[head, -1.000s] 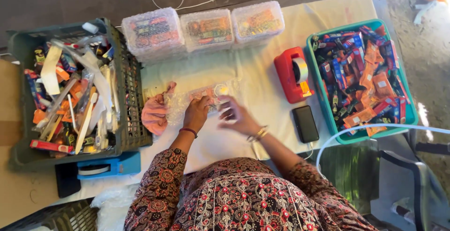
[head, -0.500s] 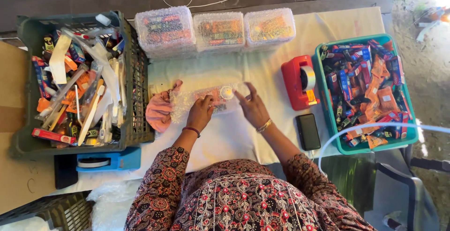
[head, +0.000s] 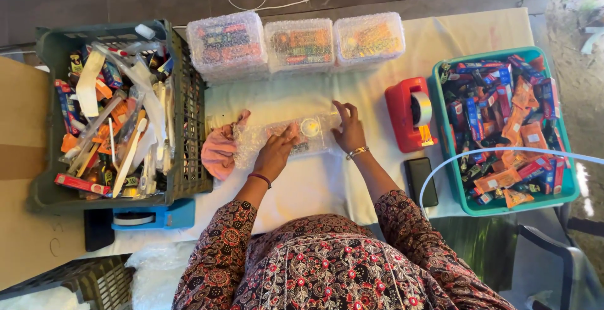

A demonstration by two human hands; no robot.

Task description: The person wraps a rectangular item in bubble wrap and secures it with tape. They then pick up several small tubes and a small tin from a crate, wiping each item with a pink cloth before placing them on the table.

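A long bundle wrapped in clear bubble plastic (head: 286, 135) is being pressed flat onto the white cloth-covered table (head: 296, 190), in the middle of the table just in front of the person. The left hand (head: 277, 151) is being laid palm down across the bundle's middle, fingers spread and resting on the wrap rather than curled round it. The right hand (head: 348, 131) is being held at the bundle's right end, fingers extended and loosely open, fingertips touching the plastic edge; whether anything is pinched between them cannot be told. A round yellowish piece (head: 309, 127) is being shown through the wrap between the two hands. A pink crumpled cloth (head: 220, 149) is lying against the bundle's left end. Three bubble-wrapped rectangular packs (head: 296, 44) are being kept in a row at the table's far edge. A red tape dispenser (head: 410, 114) and a black phone (head: 420, 181) are lying to the right, beside a teal plastic basket of coloured packets (head: 469, 193). A dark green crate of mixed items (head: 189, 140) is standing on the left.
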